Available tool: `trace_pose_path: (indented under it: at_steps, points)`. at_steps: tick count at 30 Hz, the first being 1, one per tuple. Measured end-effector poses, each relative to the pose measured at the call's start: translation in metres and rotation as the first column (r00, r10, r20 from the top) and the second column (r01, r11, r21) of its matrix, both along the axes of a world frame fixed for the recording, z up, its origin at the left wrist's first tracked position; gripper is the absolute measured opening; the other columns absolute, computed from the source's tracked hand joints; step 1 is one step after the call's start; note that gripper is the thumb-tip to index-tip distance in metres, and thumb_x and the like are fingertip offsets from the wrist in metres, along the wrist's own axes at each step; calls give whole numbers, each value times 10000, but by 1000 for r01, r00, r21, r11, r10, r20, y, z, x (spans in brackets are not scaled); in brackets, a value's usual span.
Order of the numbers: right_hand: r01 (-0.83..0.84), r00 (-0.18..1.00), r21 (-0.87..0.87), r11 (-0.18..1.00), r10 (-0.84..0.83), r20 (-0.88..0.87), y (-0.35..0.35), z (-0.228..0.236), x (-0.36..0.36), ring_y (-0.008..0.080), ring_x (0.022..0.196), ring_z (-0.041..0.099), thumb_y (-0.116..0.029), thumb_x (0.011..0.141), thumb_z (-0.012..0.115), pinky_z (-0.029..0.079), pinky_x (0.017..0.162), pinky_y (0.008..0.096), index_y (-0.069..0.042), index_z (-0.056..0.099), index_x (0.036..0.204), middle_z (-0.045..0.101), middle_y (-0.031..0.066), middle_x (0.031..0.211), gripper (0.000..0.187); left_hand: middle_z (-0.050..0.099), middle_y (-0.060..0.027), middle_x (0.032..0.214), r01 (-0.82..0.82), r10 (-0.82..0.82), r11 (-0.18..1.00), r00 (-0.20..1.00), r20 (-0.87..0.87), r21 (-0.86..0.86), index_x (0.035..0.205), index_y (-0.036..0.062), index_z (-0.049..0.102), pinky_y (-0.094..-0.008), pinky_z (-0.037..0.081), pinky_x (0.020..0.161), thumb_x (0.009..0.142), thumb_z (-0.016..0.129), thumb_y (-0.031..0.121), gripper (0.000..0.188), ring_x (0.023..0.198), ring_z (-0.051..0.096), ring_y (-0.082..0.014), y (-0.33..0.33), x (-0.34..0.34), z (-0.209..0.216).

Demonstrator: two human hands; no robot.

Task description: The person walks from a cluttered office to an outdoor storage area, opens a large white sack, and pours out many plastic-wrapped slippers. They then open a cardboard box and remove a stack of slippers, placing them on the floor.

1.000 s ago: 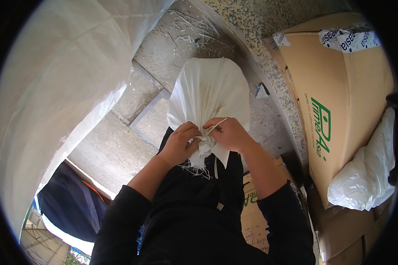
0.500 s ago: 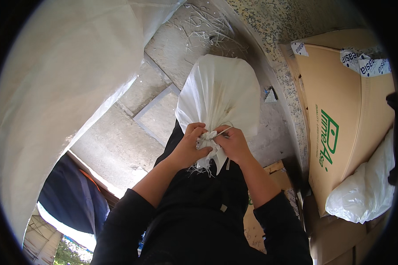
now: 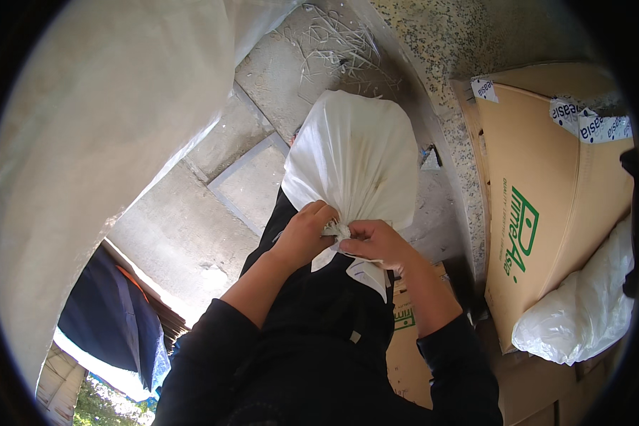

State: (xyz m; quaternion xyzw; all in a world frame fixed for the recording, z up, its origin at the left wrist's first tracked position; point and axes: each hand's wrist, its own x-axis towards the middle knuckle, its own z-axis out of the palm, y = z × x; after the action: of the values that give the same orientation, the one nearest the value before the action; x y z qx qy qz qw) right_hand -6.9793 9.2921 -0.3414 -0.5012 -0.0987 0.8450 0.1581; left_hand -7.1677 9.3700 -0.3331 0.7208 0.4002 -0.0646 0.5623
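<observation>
Right hand (image 3: pixel 385 243): I've turned it, fingers (image 3: pixel 363 228) now pointing left at the knot (image 3: pixel 339 231)!
Pale strand: gone from above my right hand!
Loose white flap (image 3: pixel 370 275): spread out rightward below it, ragged fringe out of sight!

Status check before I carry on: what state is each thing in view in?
White sack: bulging, neck bunched; whether tied fast, cannot tell.
Left hand: pinching the bunched neck.
Right hand: pinching the same neck.
Large carton: taped near its upper edge.
Translucent plastic bag: crumpled.
White strands: scattered loose on the floor.
Pale sheeting: lightly creased.
</observation>
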Motion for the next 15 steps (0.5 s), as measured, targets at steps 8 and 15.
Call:
trace_pose_path:
  at_steps: [8,15]
  points:
    - [175,930,250,952,-243,276,-35,25,-9,70,583,533,-194,931,657,418,561,234,-9,633,832,588,-5,642,211,636,-167,1060,-84,80,996,989,121,26,1149,31,606,-384,509,858,788,706,72,377,1013,634,-335,9,-4,10]
    - [7,851,202,979,-112,513,-20,29,-23,185,571,607,-281,910,670,485,586,325,18,645,866,628,121,638,304,614,-201,843,54,-53,999,992,-114,4,1028,-4,625,-450,512,726,787,686,98,269,813,630,-398,-11,3,8]
